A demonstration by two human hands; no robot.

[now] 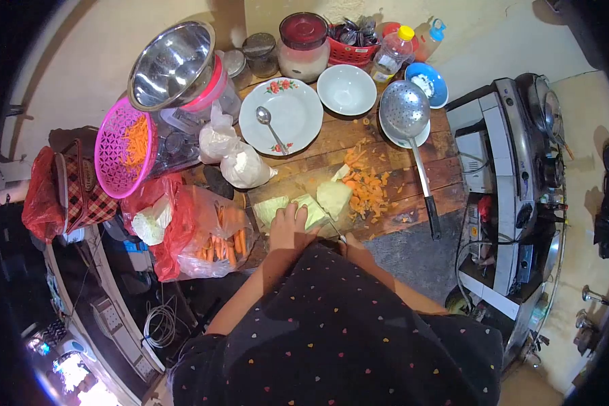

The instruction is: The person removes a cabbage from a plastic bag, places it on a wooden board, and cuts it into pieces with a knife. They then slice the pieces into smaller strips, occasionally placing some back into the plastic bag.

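Pale green cabbage pieces (308, 211) lie on the wooden table near its front edge. My left hand (289, 229) presses down on them, its fingers bent over the leaves. Just to the right, my right hand (353, 249) is closed round a knife (334, 226), whose blade points up and left beside the cabbage. The hand is partly hidden by the dark patterned clothing. A larger cabbage chunk (334, 197) rests behind the knife. Orange carrot peelings (369, 191) are scattered right of that chunk.
A floral plate (281, 116) with a spoon, a white bowl (346, 90) and a perforated ladle (405, 110) stand behind. Left are a pink basket (124, 147) of shredded carrot, a steel bowl (172, 65) and a bag of carrots (224, 237). A stove (521, 169) stands right.
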